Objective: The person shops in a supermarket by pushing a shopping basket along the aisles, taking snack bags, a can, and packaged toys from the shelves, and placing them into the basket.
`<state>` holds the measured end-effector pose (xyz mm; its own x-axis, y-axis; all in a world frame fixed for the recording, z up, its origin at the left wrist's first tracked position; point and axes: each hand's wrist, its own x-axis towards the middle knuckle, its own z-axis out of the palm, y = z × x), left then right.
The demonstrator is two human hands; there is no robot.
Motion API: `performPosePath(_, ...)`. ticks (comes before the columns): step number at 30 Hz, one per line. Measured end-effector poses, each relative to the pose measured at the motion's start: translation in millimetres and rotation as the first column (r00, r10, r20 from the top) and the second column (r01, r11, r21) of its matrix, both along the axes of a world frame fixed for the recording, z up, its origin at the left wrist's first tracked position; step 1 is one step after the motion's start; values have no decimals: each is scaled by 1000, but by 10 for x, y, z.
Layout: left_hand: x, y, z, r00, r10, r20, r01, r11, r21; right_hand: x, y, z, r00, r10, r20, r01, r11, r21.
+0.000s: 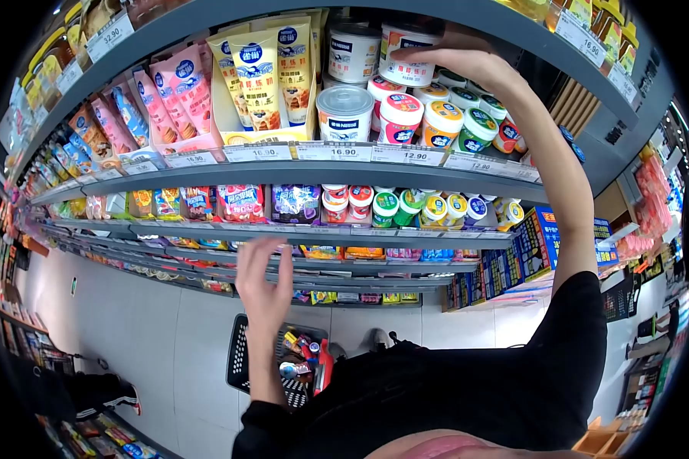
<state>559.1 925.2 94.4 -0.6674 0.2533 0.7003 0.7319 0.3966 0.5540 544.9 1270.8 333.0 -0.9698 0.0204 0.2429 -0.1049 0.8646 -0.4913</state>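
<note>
My right hand (467,60) reaches up to the top shelf and closes round a white can with a dark label (411,55); my thumb lies across its front and the other fingers are hidden behind it. Another white can (354,55) stands beside it to the left. Below are a white can with a grey lid (344,113) and small colourful tubs (400,118). My left hand (264,281) hangs in front of the lower shelves with its fingers apart and nothing in it.
Yellow tubes (256,73) in a display box and pink tubes (182,88) fill the shelf to the left. A black shopping basket (238,353) with several items sits on the floor near my feet. Another person's leg (103,390) shows at the lower left.
</note>
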Motion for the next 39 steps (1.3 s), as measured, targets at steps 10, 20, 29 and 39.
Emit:
performPosePath(10, -525, 760, 1242, 823, 17, -568, -127, 980, -155, -171, -38, -221, 959, -4, -283, 37, 993, 111)
performPosePath(20, -814, 1081, 1321, 787, -115, -606, -160, 911, -381, -171, -129, -261, 971, 8, -238, -26, 997, -74)
performPosePath(29, -838, 1079, 1282, 786, -134, -603, -95, 938, -332, -27, -200, -143, 1000, 30, 4, -28, 971, -236)
performPosePath(39, -856, 1020, 1243, 787, -79, -612, -13, 989, -145, -201, -56, -327, 959, 62, -277, -86, 993, -75)
